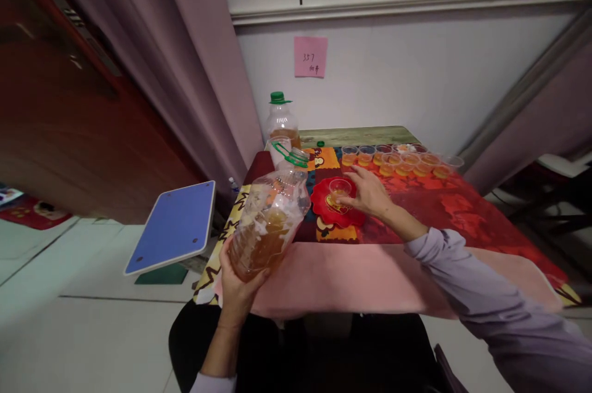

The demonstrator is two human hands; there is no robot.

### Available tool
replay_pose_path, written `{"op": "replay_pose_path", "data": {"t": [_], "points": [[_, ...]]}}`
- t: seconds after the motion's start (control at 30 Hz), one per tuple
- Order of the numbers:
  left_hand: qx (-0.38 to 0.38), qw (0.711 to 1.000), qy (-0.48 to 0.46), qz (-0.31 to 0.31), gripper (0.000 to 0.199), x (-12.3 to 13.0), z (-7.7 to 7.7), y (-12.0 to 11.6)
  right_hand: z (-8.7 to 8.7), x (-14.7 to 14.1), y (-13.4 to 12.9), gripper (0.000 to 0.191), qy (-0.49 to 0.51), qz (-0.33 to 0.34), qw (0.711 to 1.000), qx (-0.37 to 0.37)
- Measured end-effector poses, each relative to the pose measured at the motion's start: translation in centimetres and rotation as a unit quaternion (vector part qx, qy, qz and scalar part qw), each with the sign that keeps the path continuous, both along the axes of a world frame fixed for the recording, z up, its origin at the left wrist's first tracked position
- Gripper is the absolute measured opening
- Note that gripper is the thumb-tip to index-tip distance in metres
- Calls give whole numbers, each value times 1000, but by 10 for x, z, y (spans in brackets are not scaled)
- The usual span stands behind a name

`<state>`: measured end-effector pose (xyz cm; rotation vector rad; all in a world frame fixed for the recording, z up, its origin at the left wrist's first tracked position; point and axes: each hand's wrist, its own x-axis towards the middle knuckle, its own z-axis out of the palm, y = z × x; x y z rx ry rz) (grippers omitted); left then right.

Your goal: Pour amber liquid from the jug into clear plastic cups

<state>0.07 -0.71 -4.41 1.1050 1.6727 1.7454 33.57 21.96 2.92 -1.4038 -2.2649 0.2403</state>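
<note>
In the lower middle of the frame, left of centre, the left hand [240, 279] grips the bottom of a large clear bottle [271, 229], fingers and thumb wrapped around its base. The bottle leans, its uncapped mouth toward the upper right, with amber liquid in its lower part and a green handle [289, 154] at the neck. Near the centre of the frame, the right hand [370, 195] is at the right side of a small clear cup [340, 186], thumb and forefinger apart; whether they press on it, I cannot tell. The cup stands on a red plate [319, 208] with a scalloped edge, on the worktop [444, 220] with its patterned red cover. Right of centre, further back, cups of yellowish liquid [407, 166] stand close together in rows. A second bottle [284, 131], green-capped, stands upright behind the held one. A loose green cap [320, 144] lies near the back. A pink cloth [351, 269] covers the front edge.
</note>
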Motion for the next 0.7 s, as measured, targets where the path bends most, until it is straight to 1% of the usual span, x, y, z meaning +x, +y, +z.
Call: {"op": "replay_pose_path", "data": {"t": [0.03,0.1,0.2,0.33,0.5,0.6,0.7], "points": [[0,1000,3,2,122,1,1,0,0,-3,3,81,-47,-5,999,-12],[-3,1000,3,5,121,1,3,0,0,-10,6,83,-106,-12,993,-41],[-9,1000,1,10,122,0,1,0,2,-19,8,79,-139,-22,988,-58],[-34,999,-12,5,125,-5,-4,1,7,-23,12,76,-154,-34,985,-64],[-57,998,15,10,127,-9,-5,3,5,-23,18,68,-120,-28,990,-70],[-56,998,14,20,125,-8,-3,3,2,-21,23,68,-66,-20,996,-63],[-60,998,6,19,126,-6,-2,3,4,-12,35,66,0,-24,999,-38]]}}
